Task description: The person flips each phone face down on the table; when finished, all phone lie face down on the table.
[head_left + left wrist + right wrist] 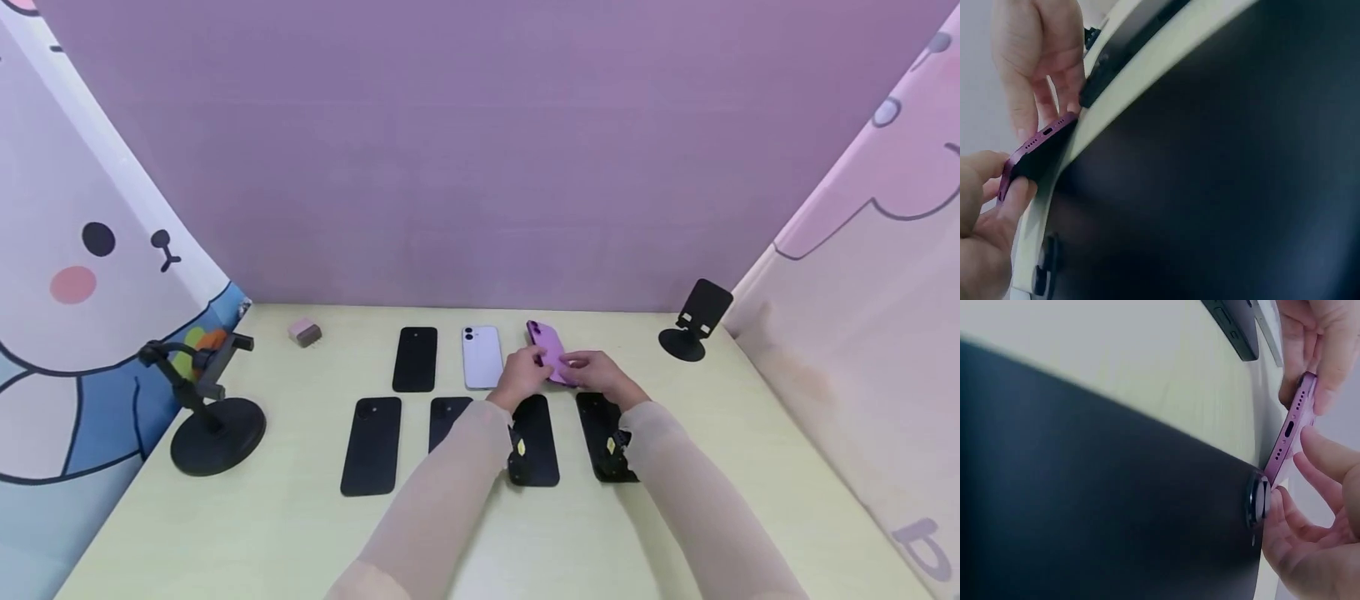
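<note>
A pink-purple phone (548, 338) is at the right end of the back row, camera side up, its near end lifted off the table. My left hand (522, 375) pinches its near left edge, thumb on the dark screen side in the left wrist view. At the near right corner, my right hand (602, 379) grips the phone between thumb and fingers. The charging port end (1289, 429) faces me. Left of it lie a pale lavender phone (482, 357) and a black phone (415, 358). Beneath my wrists are two black phones (542, 454), partly covered by my arms.
Further left in the front row lie a dark phone (371, 446) and another dark phone (444, 415), half hidden by my left sleeve. A black stand (217, 436) is at the left, a small black stand (682, 343) at the back right. A small pinkish block (304, 332) sits back left.
</note>
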Demonstrator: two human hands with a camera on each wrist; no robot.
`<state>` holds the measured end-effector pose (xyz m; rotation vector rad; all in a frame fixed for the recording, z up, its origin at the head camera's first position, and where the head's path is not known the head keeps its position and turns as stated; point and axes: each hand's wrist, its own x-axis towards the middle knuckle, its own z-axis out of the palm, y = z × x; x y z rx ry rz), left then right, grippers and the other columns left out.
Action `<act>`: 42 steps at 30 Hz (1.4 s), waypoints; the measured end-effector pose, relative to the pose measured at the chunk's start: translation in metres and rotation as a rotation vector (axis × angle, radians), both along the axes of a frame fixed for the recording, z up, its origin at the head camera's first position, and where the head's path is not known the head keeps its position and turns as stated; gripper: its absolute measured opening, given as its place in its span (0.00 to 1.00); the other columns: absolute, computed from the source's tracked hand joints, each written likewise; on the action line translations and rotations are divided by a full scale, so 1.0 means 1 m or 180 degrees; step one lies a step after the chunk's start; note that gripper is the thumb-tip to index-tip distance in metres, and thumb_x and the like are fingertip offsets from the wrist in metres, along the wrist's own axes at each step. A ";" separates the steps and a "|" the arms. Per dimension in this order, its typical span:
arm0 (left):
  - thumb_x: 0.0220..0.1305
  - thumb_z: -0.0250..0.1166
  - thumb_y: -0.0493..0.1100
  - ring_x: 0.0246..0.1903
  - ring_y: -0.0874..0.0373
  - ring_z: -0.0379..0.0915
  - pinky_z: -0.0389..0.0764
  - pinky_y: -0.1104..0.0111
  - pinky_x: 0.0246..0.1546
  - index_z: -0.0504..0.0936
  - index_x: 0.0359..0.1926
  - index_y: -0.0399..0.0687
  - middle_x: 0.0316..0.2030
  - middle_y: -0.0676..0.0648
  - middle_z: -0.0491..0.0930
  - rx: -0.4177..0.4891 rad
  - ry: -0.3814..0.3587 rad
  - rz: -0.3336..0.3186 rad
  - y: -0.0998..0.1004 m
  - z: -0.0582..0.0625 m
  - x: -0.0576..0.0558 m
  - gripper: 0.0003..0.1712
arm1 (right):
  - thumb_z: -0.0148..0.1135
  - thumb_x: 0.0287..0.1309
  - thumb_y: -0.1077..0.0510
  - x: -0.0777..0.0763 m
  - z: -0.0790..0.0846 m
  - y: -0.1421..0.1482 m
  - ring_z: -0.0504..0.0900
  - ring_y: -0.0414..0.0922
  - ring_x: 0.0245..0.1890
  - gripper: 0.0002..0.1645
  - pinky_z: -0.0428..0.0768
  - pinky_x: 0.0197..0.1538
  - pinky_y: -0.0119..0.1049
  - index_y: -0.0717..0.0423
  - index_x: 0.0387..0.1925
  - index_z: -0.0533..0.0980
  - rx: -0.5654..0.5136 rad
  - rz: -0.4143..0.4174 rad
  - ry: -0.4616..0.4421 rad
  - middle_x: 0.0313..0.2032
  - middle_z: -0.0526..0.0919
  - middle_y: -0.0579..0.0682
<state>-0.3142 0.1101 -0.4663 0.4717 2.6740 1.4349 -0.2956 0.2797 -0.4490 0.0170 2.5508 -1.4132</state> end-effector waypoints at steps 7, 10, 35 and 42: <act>0.65 0.65 0.39 0.54 0.52 0.74 0.73 0.65 0.55 0.77 0.59 0.35 0.55 0.41 0.79 -0.0410 0.0027 -0.0055 -0.001 0.001 0.004 0.23 | 0.62 0.63 0.61 0.002 0.004 -0.008 0.77 0.56 0.46 0.28 0.79 0.46 0.43 0.67 0.63 0.70 0.0541 -0.0099 -0.0017 0.55 0.73 0.71; 0.64 0.66 0.38 0.56 0.49 0.73 0.72 0.64 0.56 0.78 0.57 0.33 0.53 0.39 0.79 -0.0458 0.0121 -0.0029 0.001 0.003 0.005 0.22 | 0.63 0.63 0.59 0.002 0.005 -0.012 0.76 0.54 0.42 0.29 0.78 0.42 0.41 0.66 0.63 0.71 0.0755 -0.0111 0.0051 0.52 0.75 0.69; 0.69 0.60 0.42 0.54 0.46 0.69 0.72 0.57 0.56 0.76 0.62 0.39 0.53 0.36 0.73 -0.1024 0.0092 0.0031 0.009 0.000 0.015 0.22 | 0.63 0.62 0.58 0.003 -0.002 -0.020 0.76 0.52 0.40 0.30 0.77 0.40 0.41 0.61 0.64 0.71 0.1026 -0.0347 0.0035 0.46 0.78 0.63; 0.69 0.61 0.42 0.52 0.47 0.70 0.73 0.58 0.54 0.76 0.61 0.38 0.52 0.37 0.72 -0.1141 0.0028 -0.0005 0.007 0.002 0.014 0.22 | 0.63 0.62 0.58 0.001 -0.003 -0.022 0.77 0.53 0.42 0.30 0.77 0.43 0.43 0.61 0.64 0.71 0.1076 -0.0368 0.0059 0.47 0.78 0.64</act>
